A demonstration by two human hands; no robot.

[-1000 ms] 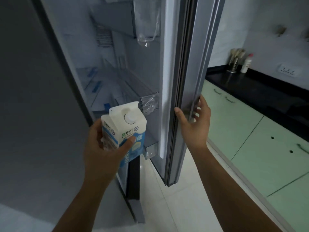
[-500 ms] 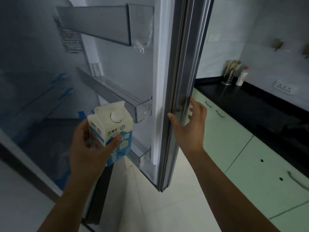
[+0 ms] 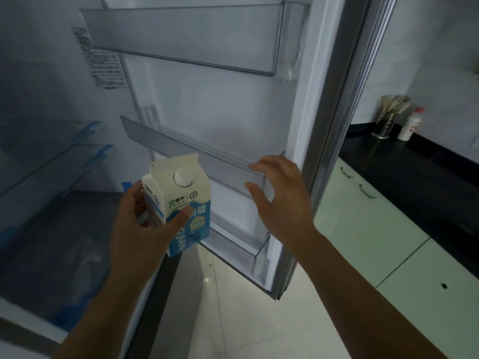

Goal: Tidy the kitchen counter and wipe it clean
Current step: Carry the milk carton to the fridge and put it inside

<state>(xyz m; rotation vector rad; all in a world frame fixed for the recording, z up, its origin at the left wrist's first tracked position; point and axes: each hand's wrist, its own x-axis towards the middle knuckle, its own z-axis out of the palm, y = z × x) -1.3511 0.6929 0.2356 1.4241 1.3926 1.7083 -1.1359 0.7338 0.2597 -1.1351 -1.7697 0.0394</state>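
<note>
A blue-and-white milk carton, its white screw cap on, is held upright in the air in front of an open fridge door, just below and left of the middle door bin. The left hand is clenched round it, thumb across the printed front and fingers behind. The right hand is released, fingers spread, at the bin's right end; whether it touches the plastic cannot be told. The step in hand looks to be shelving the carton as part of tidying. Done well, that means lifting it over the bin's front lip, keeping it vertical, lowering it until the base sits flat against the door liner, and letting go only then, with the free hand steadying the door. Of the 3 clear-fronted door bins, the top bin, the middle one and the lower bin, none shows anything behind its wall. Glass shelves inside the fridge are too blurred to read. Well apart at right, a black worktop carries a metal holder of wooden utensils and, just beside it, a white bottle with a red top.
</note>
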